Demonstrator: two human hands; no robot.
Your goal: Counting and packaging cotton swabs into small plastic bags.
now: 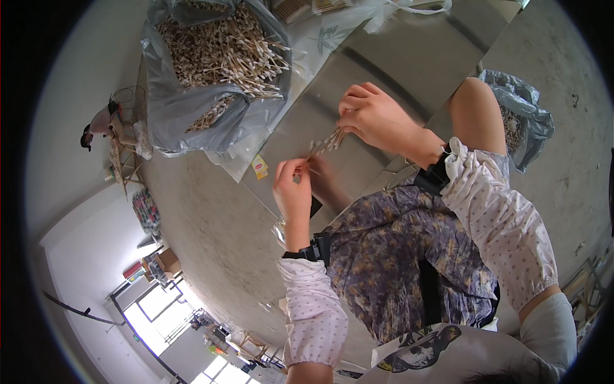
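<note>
Over the grey tabletop [409, 70], my right hand [382, 120] is closed around a small bundle of cotton swabs [334, 139], whose white tips point left toward my other hand. Thumb and fingers of my left hand [293, 192] are pinched together at the end of a swab beside that bundle. Farther off to the left, a large grey plastic bag [185, 121] gapes with a heap of loose cotton swabs [224, 54] inside. A small yellow-and-white card or packet [259, 167] lies near the table's edge, just beyond my left hand.
Clear plastic sheeting [329, 35] spreads under and beside the bag. Swab bundles [291, 9] sit at the far edge. Another grey bag [537, 125] stands right of my knee, with swab-like pieces inside. Across the room at left, someone [102, 125] appears beside a stool-like frame.
</note>
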